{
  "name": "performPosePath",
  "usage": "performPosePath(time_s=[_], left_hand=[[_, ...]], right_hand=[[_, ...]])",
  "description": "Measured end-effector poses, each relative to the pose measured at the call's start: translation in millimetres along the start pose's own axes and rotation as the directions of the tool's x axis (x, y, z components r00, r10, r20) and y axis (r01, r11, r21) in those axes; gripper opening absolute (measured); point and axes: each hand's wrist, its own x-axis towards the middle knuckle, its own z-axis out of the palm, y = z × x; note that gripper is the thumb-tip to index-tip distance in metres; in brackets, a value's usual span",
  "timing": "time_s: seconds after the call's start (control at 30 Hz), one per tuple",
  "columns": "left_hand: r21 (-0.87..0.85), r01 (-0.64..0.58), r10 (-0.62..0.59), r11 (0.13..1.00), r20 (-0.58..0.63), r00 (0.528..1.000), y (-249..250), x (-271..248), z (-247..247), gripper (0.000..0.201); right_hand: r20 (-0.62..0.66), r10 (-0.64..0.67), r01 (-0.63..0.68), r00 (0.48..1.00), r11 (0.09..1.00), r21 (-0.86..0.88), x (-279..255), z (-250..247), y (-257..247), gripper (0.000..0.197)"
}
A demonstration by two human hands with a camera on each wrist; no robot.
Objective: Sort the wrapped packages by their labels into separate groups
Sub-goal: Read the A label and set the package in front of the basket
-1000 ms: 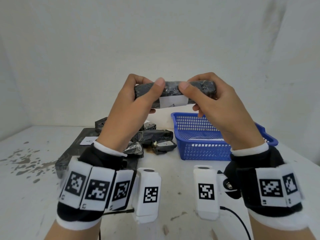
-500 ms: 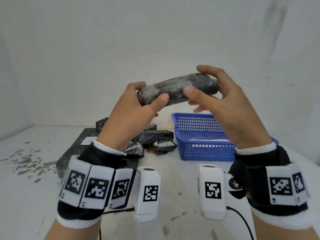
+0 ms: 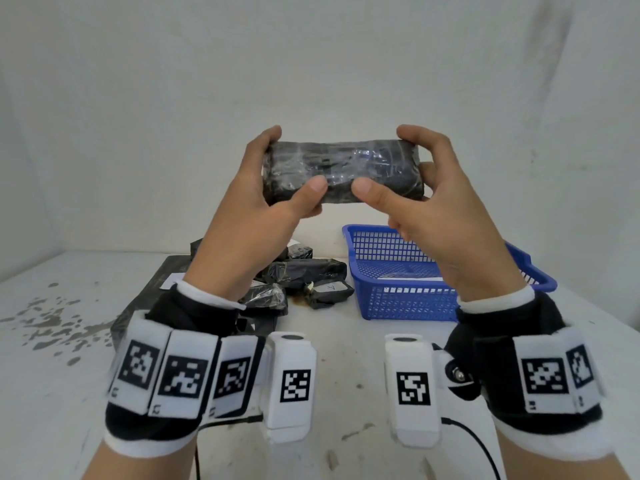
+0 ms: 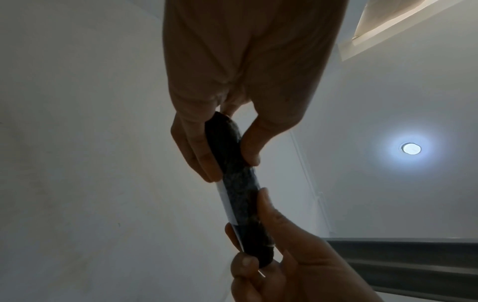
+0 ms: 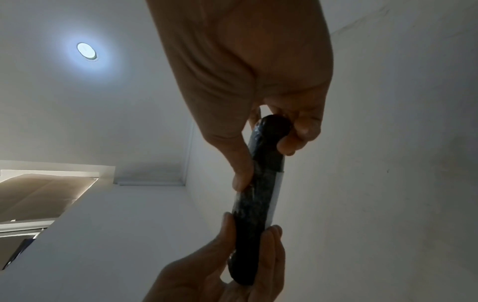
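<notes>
A black wrapped package (image 3: 341, 173) is held level in the air in front of the wall, its plain dark side facing me. My left hand (image 3: 273, 178) grips its left end and my right hand (image 3: 408, 171) grips its right end, thumbs in front and fingers behind. The wrist views show the package (image 4: 239, 190) (image 5: 258, 196) edge-on, with a white label strip on the side turned away from me. A heap of black wrapped packages (image 3: 301, 275), some with white labels, lies on the table below, partly hidden by my left arm.
A blue plastic basket (image 3: 408, 303) stands on the white table at the right, with a flat white-labelled item inside. A flat dark package (image 3: 145, 299) with a white label lies left of the heap. Grey stains mark the table at the left. A cable runs along the front edge.
The package has been turned over in both hands: its white label faced me a second ago and now faces away. The hands have shifted out to its two ends.
</notes>
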Motion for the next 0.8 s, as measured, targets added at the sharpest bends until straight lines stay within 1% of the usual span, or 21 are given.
performPosePath(time_s=[0.03, 0.13, 0.17, 0.27, 0.37, 0.53, 0.7, 0.8], left_hand=[[-0.014, -0.011, 0.011, 1.000, 0.004, 1.000, 0.2, -0.3, -0.7, 0.065], [-0.054, -0.022, 0.023, 0.998, 0.012, 1.000, 0.1, 0.5, -3.8, 0.061], [-0.069, -0.025, 0.026, 0.997, 0.013, 1.000, 0.1, 1.1, -4.5, 0.060], [-0.123, -0.005, 0.006, 0.992, 0.009, 1.000, -1.0, 4.4, -5.8, 0.051], [-0.186, -0.004, 0.004, 0.983, 0.004, 1.000, -2.9, 7.6, -6.7, 0.041], [-0.203, -0.027, 0.028, 0.979, 0.006, 1.000, -1.7, 7.4, -8.9, 0.041], [-0.205, -0.012, 0.016, 0.979, 0.017, 1.000, 2.7, 5.1, -7.8, 0.041], [-0.187, 0.002, -0.001, 0.982, 0.003, 1.000, 2.0, 4.9, -6.5, 0.044]], right_hand=[[-0.003, 0.000, 0.000, 1.000, 1.000, -0.007, 0.1, 0.5, 0.3, 0.073], [-0.002, 0.018, -0.018, 1.000, 1.000, -0.014, -1.2, 1.4, -2.0, 0.081], [-0.004, 0.017, -0.017, 1.000, 1.000, -0.018, -1.5, 1.2, -2.9, 0.079], [-0.001, 0.010, -0.010, 1.000, 1.000, -0.016, -1.1, -1.4, -3.0, 0.064], [0.011, 0.020, -0.021, 1.000, 1.000, 0.010, 1.2, -4.4, -0.3, 0.057], [0.043, 0.009, -0.012, 0.999, 0.997, 0.080, 4.6, -9.3, 1.9, 0.049], [0.066, 0.020, -0.027, 0.998, 0.993, 0.118, 6.0, -11.2, 3.4, 0.040], [0.060, 0.020, -0.027, 0.998, 0.993, 0.118, 6.2, -11.6, 3.1, 0.038]])
